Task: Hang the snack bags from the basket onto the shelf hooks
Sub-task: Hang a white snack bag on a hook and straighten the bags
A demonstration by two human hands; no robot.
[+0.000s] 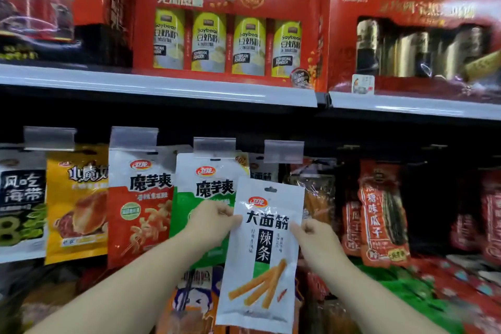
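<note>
The upper shelf, a long pale board with a smooth glossy front lip, is the landmark here: on top of it stand stiff red cardboard gift boxes, the soybean powder box showing four yellow-and-white cans through its window. Below that shelf runs a row of hooks, each capped by a clear plastic price tag holder, and most already carry stock: the orange-red konjac bag, the green konjac bag and, further right under the shelf, red melon seed packets, all flat, shiny, crinkled film pouches. So the hanging looks well under way, though the basket is out of view and how many bags remain cannot be told. The bag in hand, a white spicy gluten strip bag, is held up in front of the hung row, below the shelf and just under the price tag holder, tilted slightly, its punched hang hole at the top edge not yet on a hook. It is a slim glossy rectangle with a sealed top band. The left hand pinches its left edge between thumb and fingers; the right hand pinches its right edge likewise.
</note>
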